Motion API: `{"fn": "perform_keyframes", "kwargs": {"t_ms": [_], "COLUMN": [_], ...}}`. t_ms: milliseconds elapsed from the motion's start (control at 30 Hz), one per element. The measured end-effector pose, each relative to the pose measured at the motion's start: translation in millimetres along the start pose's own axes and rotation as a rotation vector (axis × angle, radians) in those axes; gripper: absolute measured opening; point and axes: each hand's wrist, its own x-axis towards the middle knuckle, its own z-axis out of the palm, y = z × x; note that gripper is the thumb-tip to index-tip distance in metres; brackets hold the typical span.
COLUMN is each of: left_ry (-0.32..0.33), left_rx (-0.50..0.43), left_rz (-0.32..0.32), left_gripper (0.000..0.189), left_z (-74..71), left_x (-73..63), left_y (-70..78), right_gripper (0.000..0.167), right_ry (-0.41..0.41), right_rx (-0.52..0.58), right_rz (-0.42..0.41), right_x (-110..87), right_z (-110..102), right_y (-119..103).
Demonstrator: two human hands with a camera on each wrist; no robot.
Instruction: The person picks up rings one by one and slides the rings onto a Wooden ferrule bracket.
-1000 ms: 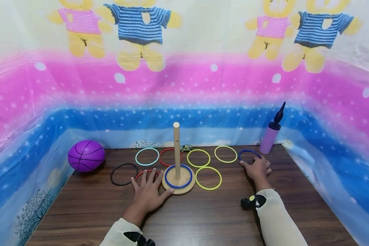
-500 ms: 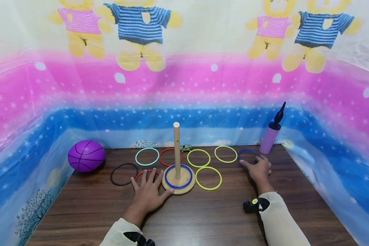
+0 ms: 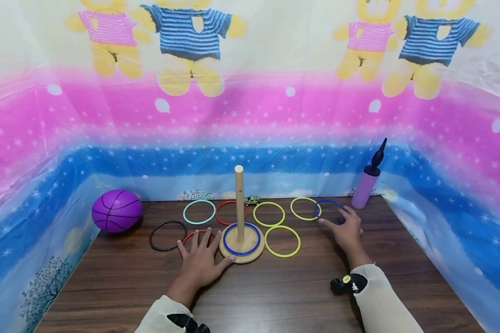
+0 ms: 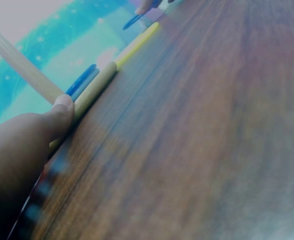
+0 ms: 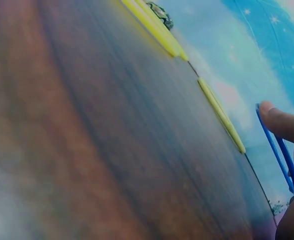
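Observation:
My right hand [image 3: 347, 232] grips a blue ring [image 3: 328, 201] by its near side, between thumb and fingers. In the right wrist view that blue ring [image 5: 276, 150] is raised off the table, the thumb along its edge. The left hand [image 3: 201, 263] lies with fingers spread, its fingertips over a red ring [image 3: 190, 235] and its thumb on the round wooden base [image 3: 241, 260]. An upright wooden peg [image 3: 240, 203] stands on this base, and another blue ring [image 3: 259, 240] lies around its foot. In the left wrist view, the thumb [image 4: 62, 114] touches the base's rim.
Yellow rings [image 3: 282, 255] lie right of the base. Behind and left are a second red ring [image 3: 217, 216], a light blue ring [image 3: 199, 224] and a black ring [image 3: 151, 238]. A toy car [image 3: 252, 200], purple ball [image 3: 116, 211] and hand pump [image 3: 365, 189] stand toward the back.
My right hand has lifted the blue ring and shifted it slightly left, so it now overlaps the nearest yellow ring in the head view. The left hand has stayed in place.

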Motion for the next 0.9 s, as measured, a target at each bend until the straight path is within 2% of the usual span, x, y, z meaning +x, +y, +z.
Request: {"fn": "perform_keyframes", "kwargs": {"t_ms": [233,467,900], "left_ry": [-0.002,-0.006,-0.003], "left_rx": [0.000,0.004,0.001], "left_rz": [-0.002,-0.004,-0.006], "left_gripper": [0.093,0.093,0.093], "left_z": [-0.7,-0.8,-0.3], "left_x": [-0.5,-0.1,0.7], "left_y": [-0.1,0.8,0.6], "right_gripper": [0.091,0.089,0.088], "right_ry": [0.019,0.017,0.004], "right_rx": [0.043,0.078,0.129], "right_rz": [-0.088,-0.134,-0.245], "right_x": [-3.9,-8.7,-23.0], "right_z": [6,9,20], "right_y": [-5,-14,-45]}}
